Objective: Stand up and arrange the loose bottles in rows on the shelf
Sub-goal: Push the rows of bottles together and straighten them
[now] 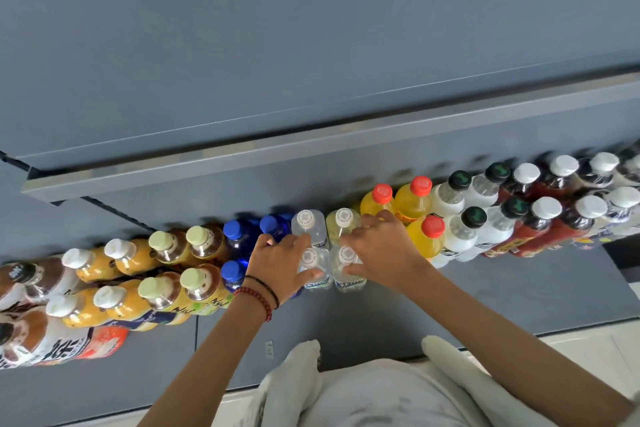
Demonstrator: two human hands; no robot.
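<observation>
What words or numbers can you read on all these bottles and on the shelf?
No text here reads clearly enough to quote.
Clear bottles: blue label band, lettering blurred.
Caps of the clear bottles: grey print, too small.
Pale-capped bottles: slanted dark letters, too blurred.
Big bottle at far left: large white characters, distorted, unreadable.
Shelf sticker: too small.

**Packed rows leave only the front strip open**

Two rows of upright bottles stand shoulder to shoulder along the shelf point(502, 298), a wall of caps from end to end. My left hand point(280, 260) and right hand point(377, 246) clasp the front clear bottles point(347, 255), hemmed in by blue bottles point(239, 237) on my left and yellow bottles point(424, 239) on my right. The bare grey strip in front of the rows lies open for reaching along. Above the caps there is room, bounded overhead by the upper shelf point(311, 144).
</observation>
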